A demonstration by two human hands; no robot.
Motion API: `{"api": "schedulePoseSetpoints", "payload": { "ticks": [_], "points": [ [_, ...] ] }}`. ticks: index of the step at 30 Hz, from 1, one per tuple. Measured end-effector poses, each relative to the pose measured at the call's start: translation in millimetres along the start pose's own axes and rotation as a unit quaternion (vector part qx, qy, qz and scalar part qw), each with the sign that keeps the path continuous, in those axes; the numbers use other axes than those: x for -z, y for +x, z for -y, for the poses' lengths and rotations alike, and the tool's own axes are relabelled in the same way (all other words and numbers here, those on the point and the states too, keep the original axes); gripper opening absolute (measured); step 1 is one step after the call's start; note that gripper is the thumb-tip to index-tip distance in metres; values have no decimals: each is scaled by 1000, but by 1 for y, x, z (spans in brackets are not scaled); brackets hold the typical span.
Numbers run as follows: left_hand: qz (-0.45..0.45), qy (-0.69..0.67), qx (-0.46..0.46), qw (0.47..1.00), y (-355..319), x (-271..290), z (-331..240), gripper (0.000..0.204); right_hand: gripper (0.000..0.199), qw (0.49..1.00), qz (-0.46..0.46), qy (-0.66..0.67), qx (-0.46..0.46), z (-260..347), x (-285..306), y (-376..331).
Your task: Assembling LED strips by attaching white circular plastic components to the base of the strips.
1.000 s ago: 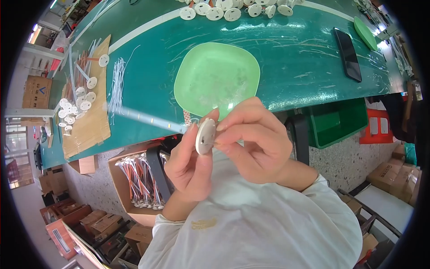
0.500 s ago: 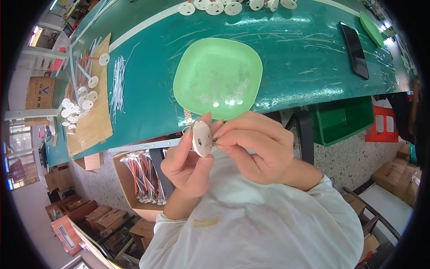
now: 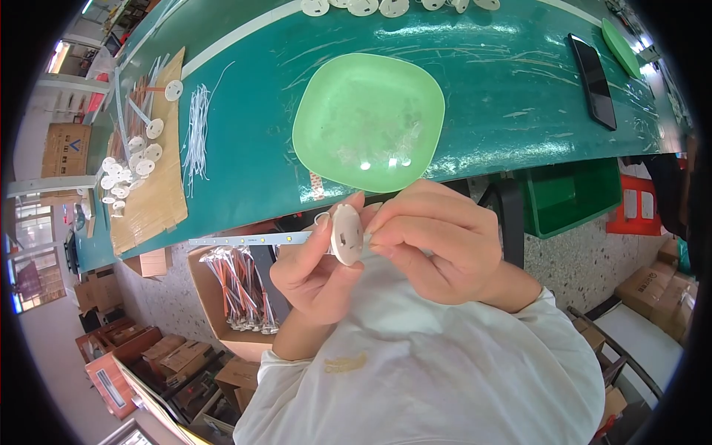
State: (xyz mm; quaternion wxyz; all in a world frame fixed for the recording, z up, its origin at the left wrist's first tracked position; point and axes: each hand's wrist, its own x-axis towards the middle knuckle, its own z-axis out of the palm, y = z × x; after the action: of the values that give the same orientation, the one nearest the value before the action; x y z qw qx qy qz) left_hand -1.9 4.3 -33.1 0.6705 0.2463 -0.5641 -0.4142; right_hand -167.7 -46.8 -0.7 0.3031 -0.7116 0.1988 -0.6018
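Observation:
My left hand (image 3: 315, 282) is closed around the edge of a white round disc (image 3: 346, 236) with small slots in its face, held just off the table's front edge. A pale strip dotted with small LEDs (image 3: 248, 240) runs out to the left from behind the disc, and a small white wire loop shows at its upper edge. Beside the disc's face, my right hand (image 3: 445, 241) is pinched, thumb against fingers. Whatever lies between those fingertips is too small to make out. Beyond both hands lies a light green plate (image 3: 371, 111).
Left on the green table (image 3: 252, 148) are a bundle of white wires (image 3: 196, 141) and cardboard (image 3: 159, 193) bearing several discs with strips. More discs (image 3: 363, 7) line the back. A black phone (image 3: 592, 81) lies right. Below are a box of strips (image 3: 237, 289) and a green crate (image 3: 571, 196).
Both hands and the disc have shifted slightly to the right in the picture. My right fingertips have drawn a little away from the disc's face. More of the LED strip shows.

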Motion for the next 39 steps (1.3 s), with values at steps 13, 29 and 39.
{"api": "schedulePoseSetpoints", "payload": {
  "ticks": [13, 29, 39],
  "points": [
    [41, 93, 6, 995, 6, 5, -7, 47, 25, 992, 45, -109, 37, 11, 2, -3],
    [114, 104, 2, 988, 6, 11, -10, 49, 26, 984, 32, -151, 95, 10, -2, -14],
    [20, 165, 8, 986, 0, -5, -8, 49, 27, 964, 39, -251, 79, 13, -8, -18]
  ]
}}
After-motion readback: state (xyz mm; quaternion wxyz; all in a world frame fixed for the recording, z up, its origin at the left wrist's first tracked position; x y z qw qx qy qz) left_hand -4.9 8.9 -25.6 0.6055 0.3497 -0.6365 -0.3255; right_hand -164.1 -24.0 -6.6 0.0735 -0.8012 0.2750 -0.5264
